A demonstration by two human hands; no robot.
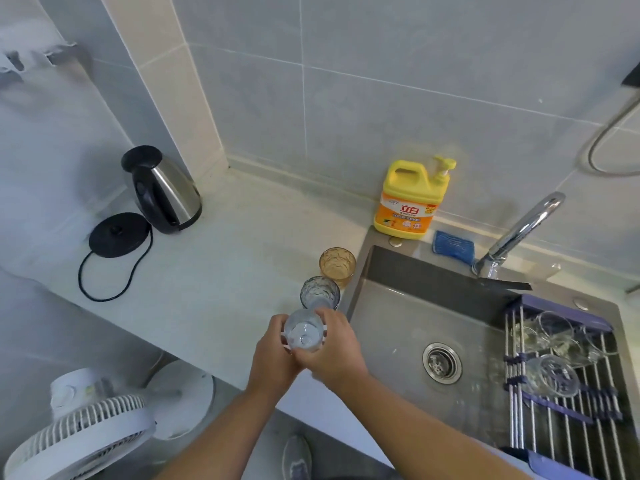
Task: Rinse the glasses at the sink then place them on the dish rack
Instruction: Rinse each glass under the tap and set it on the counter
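Far left on your counter point(225, 271), the steel kettle point(166, 192) stands off its round black base point(119, 234), which lies just beside it, the cord point(100, 300) looping toward you. Back at the tiled wall point(381, 98) there's the yellow detergent bottle point(410, 202), upright, pump top on, and a blue scrubbing pad point(453, 246) lying just to its right. Down on your left, a white fan point(83, 441) tilts upward.

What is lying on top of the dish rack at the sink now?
Several clear glasses lie on the dish rack, toward its far end. They overlap and are transparent, so their exact number cannot be told.
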